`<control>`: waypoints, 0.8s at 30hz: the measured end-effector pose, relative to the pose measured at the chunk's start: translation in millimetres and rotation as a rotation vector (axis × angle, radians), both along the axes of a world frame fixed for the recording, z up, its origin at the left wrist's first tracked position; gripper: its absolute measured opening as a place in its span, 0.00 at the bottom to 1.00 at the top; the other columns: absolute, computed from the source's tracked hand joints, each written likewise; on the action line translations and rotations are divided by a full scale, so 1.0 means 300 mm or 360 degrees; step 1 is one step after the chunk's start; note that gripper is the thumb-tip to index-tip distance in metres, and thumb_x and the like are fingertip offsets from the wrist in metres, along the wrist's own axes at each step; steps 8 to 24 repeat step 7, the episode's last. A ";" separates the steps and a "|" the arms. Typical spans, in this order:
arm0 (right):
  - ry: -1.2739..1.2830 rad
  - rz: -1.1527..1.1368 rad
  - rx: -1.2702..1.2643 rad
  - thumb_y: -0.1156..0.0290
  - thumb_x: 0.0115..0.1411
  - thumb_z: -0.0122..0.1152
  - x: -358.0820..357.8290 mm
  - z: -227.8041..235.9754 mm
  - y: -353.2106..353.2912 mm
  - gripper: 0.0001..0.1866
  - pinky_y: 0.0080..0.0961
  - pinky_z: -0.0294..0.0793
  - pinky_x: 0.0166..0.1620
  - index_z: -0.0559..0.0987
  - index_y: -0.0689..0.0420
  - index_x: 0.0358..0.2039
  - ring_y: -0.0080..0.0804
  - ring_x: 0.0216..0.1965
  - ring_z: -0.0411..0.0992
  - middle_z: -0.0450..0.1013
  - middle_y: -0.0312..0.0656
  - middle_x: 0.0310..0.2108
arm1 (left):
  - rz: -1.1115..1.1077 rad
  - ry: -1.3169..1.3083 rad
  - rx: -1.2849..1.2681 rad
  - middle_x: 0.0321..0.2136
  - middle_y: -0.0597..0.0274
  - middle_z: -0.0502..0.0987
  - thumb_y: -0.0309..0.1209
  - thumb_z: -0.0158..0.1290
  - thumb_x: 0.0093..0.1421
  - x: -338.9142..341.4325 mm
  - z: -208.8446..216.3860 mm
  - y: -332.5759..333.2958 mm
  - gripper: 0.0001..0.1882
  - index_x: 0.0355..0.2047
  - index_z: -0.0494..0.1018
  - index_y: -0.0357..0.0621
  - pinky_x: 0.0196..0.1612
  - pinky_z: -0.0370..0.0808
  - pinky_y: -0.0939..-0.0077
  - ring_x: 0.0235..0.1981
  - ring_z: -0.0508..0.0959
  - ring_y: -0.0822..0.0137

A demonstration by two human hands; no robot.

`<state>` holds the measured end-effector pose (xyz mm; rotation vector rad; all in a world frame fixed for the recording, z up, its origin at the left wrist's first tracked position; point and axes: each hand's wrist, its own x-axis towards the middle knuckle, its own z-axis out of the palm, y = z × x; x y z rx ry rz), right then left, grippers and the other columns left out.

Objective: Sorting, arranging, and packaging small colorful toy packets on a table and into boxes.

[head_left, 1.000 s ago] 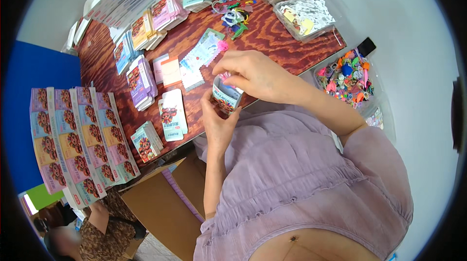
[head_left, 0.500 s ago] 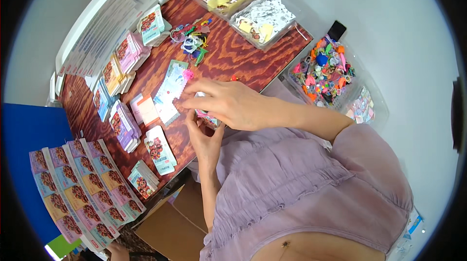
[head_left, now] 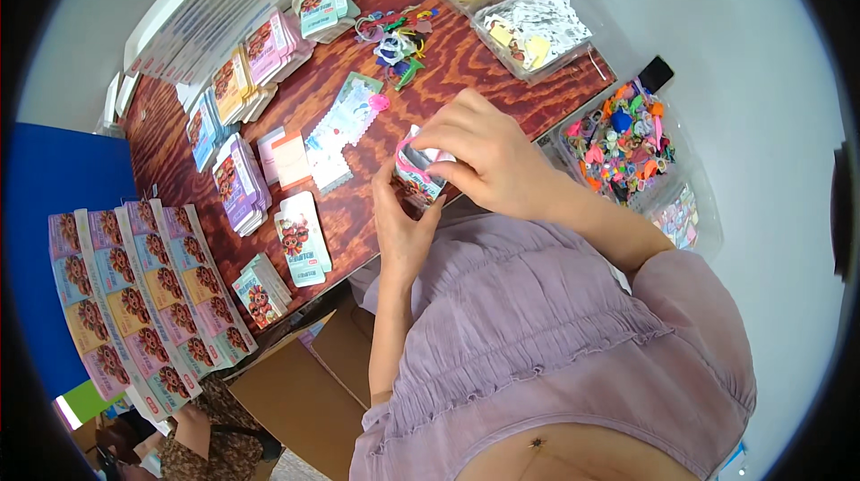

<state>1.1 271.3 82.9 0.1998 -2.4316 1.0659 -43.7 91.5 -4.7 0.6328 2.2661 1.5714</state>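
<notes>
My left hand (head_left: 403, 235) is wrapped round a small printed box (head_left: 417, 184) and keeps it tilted over the table's near edge. The top of the box stands open, with a grey inside and a pink edge or strip at its mouth. Bent over that mouth, my right hand (head_left: 493, 158) has its thumb and fingers on the rim; anything small between them is hidden. Just beyond the box lie pale wavy-edged printed sheets (head_left: 345, 127) with a pink piece (head_left: 379, 103) on them.
Stacks of printed flat cartons (head_left: 240, 185) line the left, before a row of white boxes (head_left: 210, 20). Loose bands and trinkets (head_left: 399, 47) lie farther back. Clear trays of paper slips (head_left: 537, 29) and coloured trinkets (head_left: 618, 136) are rightward. Another person's arm (head_left: 193, 432) shows lower left.
My view has shifted, so the table sits higher and more to the right. My right hand has drawn back from covering the box, and its open mouth now shows.
</notes>
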 end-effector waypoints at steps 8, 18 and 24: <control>-0.0487 -0.0084 -0.0062 0.77 0.53 0.64 -0.001 -0.028 -0.006 0.14 0.38 0.72 0.45 0.79 0.58 0.43 0.47 0.44 0.72 0.73 0.45 0.40 | 0.0006 0.0088 -0.0167 0.51 0.52 0.68 0.20 0.66 0.50 0.003 0.011 -0.040 0.43 0.62 0.55 0.37 0.51 0.76 0.72 0.52 0.73 0.64; -0.0487 -0.0084 -0.0062 0.77 0.53 0.64 -0.001 -0.028 -0.006 0.14 0.38 0.72 0.45 0.79 0.58 0.43 0.47 0.44 0.72 0.73 0.45 0.40 | 0.0006 0.0088 -0.0167 0.51 0.52 0.68 0.20 0.66 0.50 0.003 0.011 -0.040 0.43 0.62 0.55 0.37 0.51 0.76 0.72 0.52 0.73 0.64; -0.0487 -0.0084 -0.0062 0.77 0.53 0.64 -0.001 -0.028 -0.006 0.14 0.38 0.72 0.45 0.79 0.58 0.43 0.47 0.44 0.72 0.73 0.45 0.40 | 0.0006 0.0088 -0.0167 0.51 0.52 0.68 0.20 0.66 0.50 0.003 0.011 -0.040 0.43 0.62 0.55 0.37 0.51 0.76 0.72 0.52 0.73 0.64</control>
